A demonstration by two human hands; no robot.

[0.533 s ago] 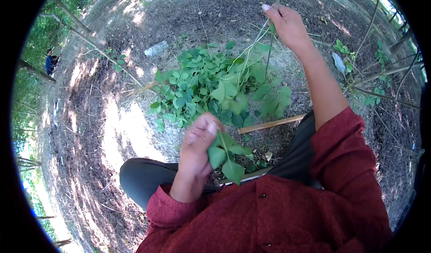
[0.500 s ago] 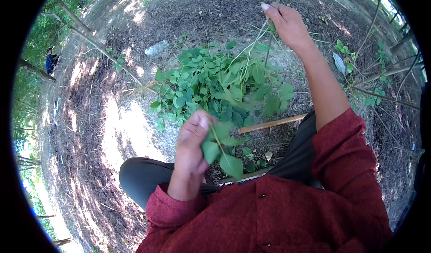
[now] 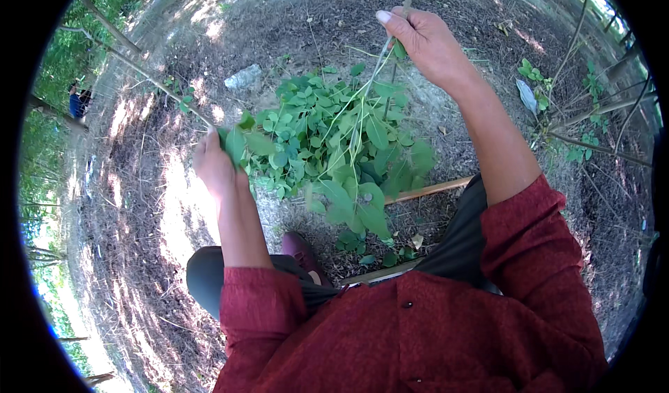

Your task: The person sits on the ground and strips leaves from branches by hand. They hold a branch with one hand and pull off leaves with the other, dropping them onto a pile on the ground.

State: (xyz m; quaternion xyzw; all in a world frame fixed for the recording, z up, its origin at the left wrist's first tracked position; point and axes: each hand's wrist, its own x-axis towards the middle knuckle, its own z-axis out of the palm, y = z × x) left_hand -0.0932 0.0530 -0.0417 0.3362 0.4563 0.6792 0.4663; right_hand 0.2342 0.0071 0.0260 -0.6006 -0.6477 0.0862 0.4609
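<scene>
My right hand [image 3: 428, 48], raised at the upper right, is closed around a leafy branch [image 3: 358, 132]. Its thin pale stems slope down from my fist to broad green leaves hanging over the near side of the pile. At the left, my left hand [image 3: 214, 163] is closed on a small leafy sprig [image 3: 244, 144], though its fingertips are partly hidden. The sprig overlaps the left edge of a heap of green leaves [image 3: 296, 118] lying on the ground between my hands.
A wooden strip [image 3: 432, 189] lies by my right leg, and another bar [image 3: 380, 274] runs before my seat. Pale stone [image 3: 243, 76] sits beyond the heap. Thin trunks [image 3: 146, 69] lean at the left; saplings [image 3: 592, 114] stand right. Another person [image 3: 78, 102] is far left.
My left hand has moved left and away from me with the sprig, from near my lap to the heap's left edge. My right hand has shifted slightly left, swinging the branch's leaves nearer.
</scene>
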